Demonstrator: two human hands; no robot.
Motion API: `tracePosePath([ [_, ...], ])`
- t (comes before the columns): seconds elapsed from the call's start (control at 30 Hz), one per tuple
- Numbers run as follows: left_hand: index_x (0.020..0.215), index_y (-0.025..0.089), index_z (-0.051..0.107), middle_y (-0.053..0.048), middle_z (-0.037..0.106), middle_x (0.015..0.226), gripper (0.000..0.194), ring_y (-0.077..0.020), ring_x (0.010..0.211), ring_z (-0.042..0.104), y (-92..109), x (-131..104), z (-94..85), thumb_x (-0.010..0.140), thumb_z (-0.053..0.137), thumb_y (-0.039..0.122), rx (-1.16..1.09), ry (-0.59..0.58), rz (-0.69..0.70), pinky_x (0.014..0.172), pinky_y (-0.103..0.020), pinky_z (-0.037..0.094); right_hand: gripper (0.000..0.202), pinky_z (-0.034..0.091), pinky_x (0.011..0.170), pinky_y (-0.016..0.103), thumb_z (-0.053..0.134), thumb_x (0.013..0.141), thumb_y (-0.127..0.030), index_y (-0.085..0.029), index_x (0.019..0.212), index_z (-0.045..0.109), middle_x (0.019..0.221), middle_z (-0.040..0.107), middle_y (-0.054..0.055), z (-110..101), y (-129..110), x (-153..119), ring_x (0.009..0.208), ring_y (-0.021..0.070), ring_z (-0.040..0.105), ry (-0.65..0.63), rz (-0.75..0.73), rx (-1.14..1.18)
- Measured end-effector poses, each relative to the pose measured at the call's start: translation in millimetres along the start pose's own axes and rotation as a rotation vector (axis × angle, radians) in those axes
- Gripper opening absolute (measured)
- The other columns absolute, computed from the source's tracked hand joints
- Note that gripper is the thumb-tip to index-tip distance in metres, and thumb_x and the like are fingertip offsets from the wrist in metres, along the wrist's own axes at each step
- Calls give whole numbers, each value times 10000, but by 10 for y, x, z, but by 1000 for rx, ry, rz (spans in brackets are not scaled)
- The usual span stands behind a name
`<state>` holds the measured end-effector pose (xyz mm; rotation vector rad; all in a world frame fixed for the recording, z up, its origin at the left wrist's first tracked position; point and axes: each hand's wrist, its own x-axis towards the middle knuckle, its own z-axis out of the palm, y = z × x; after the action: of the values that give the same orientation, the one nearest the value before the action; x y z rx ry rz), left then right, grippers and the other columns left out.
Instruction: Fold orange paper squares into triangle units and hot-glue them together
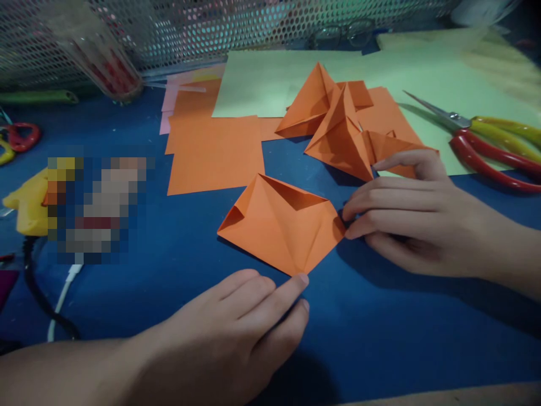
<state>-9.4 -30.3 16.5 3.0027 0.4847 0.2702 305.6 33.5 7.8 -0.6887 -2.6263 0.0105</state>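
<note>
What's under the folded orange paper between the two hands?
Blue tabletop shows around the folded orange paper, so it probably lies on that. The paper covers what's right beneath, so I can't see if anything's hiding there.

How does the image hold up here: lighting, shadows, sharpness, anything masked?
Head view: dim light, soft dark shadows beside the left hand and right hand; head view: folded paper reads clearly, jar looks hazy; head view: pixelated patch at left masks detail.
</note>
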Motion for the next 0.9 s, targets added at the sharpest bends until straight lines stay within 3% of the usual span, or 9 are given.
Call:
tracePosePath([
  [0.1, 1351, 124, 683, -112, 693, 1442, 356, -232, 1075, 633, 2, 1, 4, 1063, 496, 219, -19, 7, -28, 1014, -362, 478, 169, 445, 1040, 455, 592, 977, -125, -292, 956, 589, 942, 760, -28, -5, 1, 7, 863, 155, 722, 47, -26, 16],
  [0.27, 1286, 145, 702, -72, 719, 1410, 302, -214, 1228, 626, 2, 10, 15, 1056, 514, 200, -104, 68, -83, 1123, -334, 460, 312, 448, 1112, 420, 524, 1053, -170, -238, 1347, 602, 1293, 765, 66, 53, 10, 55, 1243, 171, 701, -54, -96, 165],
  [0.37, 1291, 140, 671, -95, 713, 1408, 313, -226, 1278, 630, -2, 4, 36, 1048, 478, 175, -140, 82, -105, 1132, -334, 491, 261, 481, 1032, 395, 511, 1089, -168, -224, 1317, 624, 1271, 773, 64, 106, 44, 65, 1174, 174, 724, -92, -119, 161],
  [0.47, 1302, 134, 640, -134, 684, 1442, 321, -258, 1325, 632, 0, 0, 42, 1045, 449, 165, -179, 73, -140, 1137, -362, 532, 225, 495, 968, 370, 462, 1120, -183, -210, 1256, 640, 1166, 774, 61, 142, 52, 51, 1083, 170, 717, -39, -119, 149],
  [0.67, 1345, 127, 614, -162, 698, 1417, 401, -260, 1338, 649, -1, 16, 9, 962, 501, 89, -242, 47, -173, 1157, -391, 549, 224, 501, 973, 357, 410, 1129, -172, -249, 1145, 619, 1095, 782, 32, 134, -17, 44, 1038, 159, 737, -18, -80, 108],
  [0.77, 1350, 116, 617, -178, 692, 1420, 424, -276, 1335, 645, -22, 9, 28, 939, 513, 87, -269, 58, -144, 1137, -417, 562, 254, 507, 1009, 340, 400, 1099, -92, -244, 1152, 597, 1149, 795, 22, 92, -65, 80, 1089, 143, 742, -49, -110, 77],
  [0.9, 1337, 122, 633, -161, 685, 1441, 402, -289, 1322, 637, -44, -4, 45, 959, 498, 107, -267, 52, -108, 1089, -433, 577, 331, 541, 919, 333, 348, 1100, -64, -226, 1226, 608, 1083, 805, 25, 27, -117, 133, 1004, 144, 753, -56, -191, 4],
])
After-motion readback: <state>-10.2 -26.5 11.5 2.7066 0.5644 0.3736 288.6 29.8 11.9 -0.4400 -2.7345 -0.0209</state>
